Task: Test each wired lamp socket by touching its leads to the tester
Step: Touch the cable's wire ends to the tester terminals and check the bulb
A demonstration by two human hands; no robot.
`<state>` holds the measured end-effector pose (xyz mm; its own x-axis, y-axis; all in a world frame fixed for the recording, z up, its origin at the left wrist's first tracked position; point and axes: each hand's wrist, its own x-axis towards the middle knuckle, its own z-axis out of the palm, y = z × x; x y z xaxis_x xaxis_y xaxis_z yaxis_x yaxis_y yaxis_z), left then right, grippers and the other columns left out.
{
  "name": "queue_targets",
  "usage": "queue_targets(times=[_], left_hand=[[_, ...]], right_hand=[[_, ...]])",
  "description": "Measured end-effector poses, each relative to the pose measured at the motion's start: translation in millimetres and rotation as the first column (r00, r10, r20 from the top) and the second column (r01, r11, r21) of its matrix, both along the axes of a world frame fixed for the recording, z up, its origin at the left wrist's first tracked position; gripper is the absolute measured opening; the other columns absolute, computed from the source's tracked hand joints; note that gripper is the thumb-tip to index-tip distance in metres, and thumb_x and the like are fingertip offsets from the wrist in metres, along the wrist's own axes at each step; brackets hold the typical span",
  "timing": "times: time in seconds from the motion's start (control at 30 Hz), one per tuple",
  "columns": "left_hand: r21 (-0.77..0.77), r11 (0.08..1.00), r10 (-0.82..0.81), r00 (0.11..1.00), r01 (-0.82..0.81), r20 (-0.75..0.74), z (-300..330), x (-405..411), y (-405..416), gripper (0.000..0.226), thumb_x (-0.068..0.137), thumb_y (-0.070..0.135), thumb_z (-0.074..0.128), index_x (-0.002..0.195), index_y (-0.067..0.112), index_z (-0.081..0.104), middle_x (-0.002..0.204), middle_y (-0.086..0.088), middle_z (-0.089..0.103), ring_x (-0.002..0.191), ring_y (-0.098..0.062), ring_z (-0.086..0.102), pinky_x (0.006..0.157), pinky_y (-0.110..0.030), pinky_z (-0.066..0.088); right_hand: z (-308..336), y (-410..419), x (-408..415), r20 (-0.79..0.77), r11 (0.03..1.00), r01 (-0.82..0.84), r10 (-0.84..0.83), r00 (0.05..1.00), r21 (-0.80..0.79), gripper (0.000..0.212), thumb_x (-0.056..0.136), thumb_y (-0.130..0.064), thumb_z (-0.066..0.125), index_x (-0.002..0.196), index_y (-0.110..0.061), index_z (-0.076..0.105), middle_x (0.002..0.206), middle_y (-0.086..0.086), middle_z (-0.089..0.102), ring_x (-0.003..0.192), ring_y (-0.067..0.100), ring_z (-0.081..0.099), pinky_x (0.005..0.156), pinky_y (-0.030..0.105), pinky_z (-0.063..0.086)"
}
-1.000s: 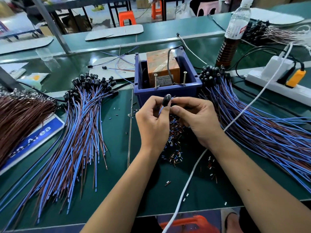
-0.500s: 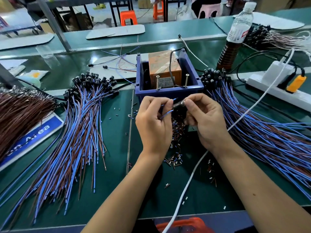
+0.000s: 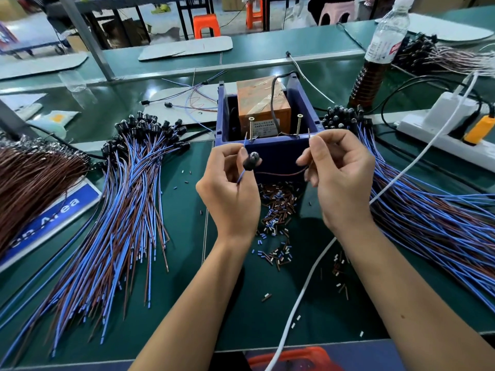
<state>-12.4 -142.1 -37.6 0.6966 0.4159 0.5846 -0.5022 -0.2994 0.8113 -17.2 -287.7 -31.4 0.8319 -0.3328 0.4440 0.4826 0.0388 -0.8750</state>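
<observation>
Over green bench (image 3: pixel 171 303), left hand (image 3: pixel 230 194) pinches blue lead (image 3: pixel 240 179), right hand (image 3: pixel 340 180) brown lead (image 3: pixel 278 174).

box (image 3: pixel 278 153) dark blue | tester (image 3: pixel 263 103) orange | mat (image 3: pixel 187 303) green | socket (image 3: pixel 251 161) black

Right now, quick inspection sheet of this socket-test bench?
Surface: green bench mat, one flat work level.
Job's things: blue bin holding the orange tester box with two upright screws; one lamp socket held in front of the bin.
Clutter: cut insulation bits below the bin.
Hands: left hand pinches the blue lead; right hand pinches the brown lead.
Cables: socket bundles left and right; white cable crosses the mat.
Surroundings: power strip, bottle, orange stools behind.
</observation>
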Motion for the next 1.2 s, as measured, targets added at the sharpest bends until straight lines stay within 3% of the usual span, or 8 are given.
queue_targets(times=[0.13,0.3,0.53,0.67,0.97,1.2], left_hand=[[-0.029,0.998,-0.05,0.999,0.05,-0.009,-0.3,1.5,0.5,0.009,0.1,0.014,0.063,0.103,0.008,0.069,0.075,0.0,0.074,0.071,-0.007,0.071,0.067,-0.014,0.046],[-0.011,0.999,-0.034,0.999,0.034,0.007,0.5,2.1,0.3,0.016,0.099,0.014,0.063,0.108,0.005,0.073,0.074,-0.002,0.074,0.067,0.003,0.064,0.068,-0.006,0.041],[-0.018,0.999,-0.043,0.999,0.043,0.001,0.8,2.6,0.9,0.019,0.096,0.015,0.061,0.098,0.004,0.077,0.077,0.002,0.073,0.07,0.002,0.066,0.069,-0.005,0.043],[-0.045,0.995,-0.09,0.996,0.09,-0.004,-2.3,4.6,1.9,0.018,0.1,0.014,0.061,0.108,0.008,0.076,0.073,0.002,0.073,0.068,-0.003,0.066,0.069,-0.016,0.047],[-0.065,0.997,-0.049,0.999,0.049,-0.006,-1.5,4.1,1.4,0.018,0.1,0.016,0.06,0.107,0.008,0.075,0.071,0.008,0.073,0.065,0.0,0.063,0.068,-0.01,0.043],[-0.053,0.996,-0.078,0.997,0.077,-0.027,-2.7,4.6,1.7,0.019,0.098,0.018,0.059,0.106,0.016,0.077,0.072,0.008,0.073,0.061,-0.003,0.06,0.063,-0.017,0.043]], right_hand=[[2.3,1.7,6.9,0.062,0.946,0.261,-0.254,0.965,-0.193,0.012,0.104,-0.02,0.064,0.098,-0.013,0.072,0.074,-0.002,0.072,0.064,0.011,0.066,0.064,0.026,0.052],[1.0,9.2,3.8,0.15,0.839,0.412,-0.383,0.911,-0.357,0.014,0.103,-0.017,0.063,0.1,-0.012,0.075,0.077,-0.007,0.071,0.073,0.008,0.069,0.068,0.025,0.055],[4.5,8.9,5.1,0.178,0.806,0.426,-0.388,0.904,-0.411,0.015,0.103,-0.016,0.064,0.1,-0.01,0.078,0.077,-0.006,0.072,0.069,0.004,0.068,0.065,0.02,0.052],[4.9,9.7,4.2,0.192,0.798,0.432,-0.387,0.902,-0.42,0.016,0.104,-0.016,0.064,0.102,-0.009,0.077,0.079,-0.005,0.072,0.074,0.006,0.069,0.069,0.02,0.053],[4.4,10.8,2.8,0.184,0.804,0.427,-0.385,0.904,-0.414,0.016,0.104,-0.016,0.063,0.104,-0.009,0.077,0.079,-0.005,0.072,0.075,0.005,0.07,0.07,0.021,0.055],[2.0,9.7,4.5,0.186,0.816,0.417,-0.373,0.909,-0.401,0.017,0.105,-0.016,0.062,0.105,-0.007,0.077,0.082,-0.005,0.073,0.076,0.002,0.071,0.069,0.023,0.056]])
